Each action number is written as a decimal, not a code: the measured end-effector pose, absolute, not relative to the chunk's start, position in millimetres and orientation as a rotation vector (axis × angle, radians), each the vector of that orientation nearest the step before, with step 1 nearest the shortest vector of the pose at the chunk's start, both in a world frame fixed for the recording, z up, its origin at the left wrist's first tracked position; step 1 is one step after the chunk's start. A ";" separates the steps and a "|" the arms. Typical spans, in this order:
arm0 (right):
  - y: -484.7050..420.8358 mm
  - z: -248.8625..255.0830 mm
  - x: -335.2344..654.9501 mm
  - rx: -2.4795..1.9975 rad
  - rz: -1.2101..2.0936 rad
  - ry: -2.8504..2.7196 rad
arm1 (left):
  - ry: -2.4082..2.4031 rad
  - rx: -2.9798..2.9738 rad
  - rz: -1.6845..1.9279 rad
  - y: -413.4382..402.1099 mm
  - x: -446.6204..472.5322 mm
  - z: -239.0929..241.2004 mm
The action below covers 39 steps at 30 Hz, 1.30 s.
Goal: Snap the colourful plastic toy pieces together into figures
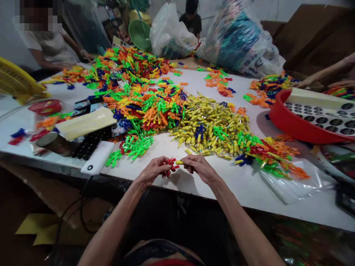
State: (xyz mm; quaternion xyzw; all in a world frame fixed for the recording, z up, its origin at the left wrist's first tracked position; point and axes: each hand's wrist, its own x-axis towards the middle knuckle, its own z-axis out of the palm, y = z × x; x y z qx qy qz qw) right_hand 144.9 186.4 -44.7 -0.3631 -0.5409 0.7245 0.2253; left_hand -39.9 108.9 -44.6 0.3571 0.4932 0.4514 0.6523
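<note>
My left hand [153, 171] is closed round a small red plastic toy piece [169, 166] near the table's front edge. My right hand [199, 167] pinches a short yellow wrapped stick [179, 162], its tip touching the red piece. Just beyond my hands lies a heap of the same yellow sticks [210, 127]. A big pile of orange, green, red and blue plastic pieces [138, 92] spreads over the white table [238, 184] behind it.
A white power bank [97, 158] and a black tray lie at the front left. At the right stands a red basin [294, 125] holding a tray of round items. Clear bags [294, 181] lie front right. Other people sit at the far left, back and right.
</note>
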 end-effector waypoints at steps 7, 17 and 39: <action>177.1 -49.4 155.9 -0.926 2.100 -1.396 | 1.020 0.830 0.989 105.8 -26.4 -38.2; 169.5 -46.3 174.9 -0.871 2.144 -1.366 | 0.992 0.893 0.924 106.8 -9.5 -30.6; 149.7 -46.3 205.8 -1.114 1.705 -1.575 | 0.878 0.909 0.896 118.7 25.1 -47.5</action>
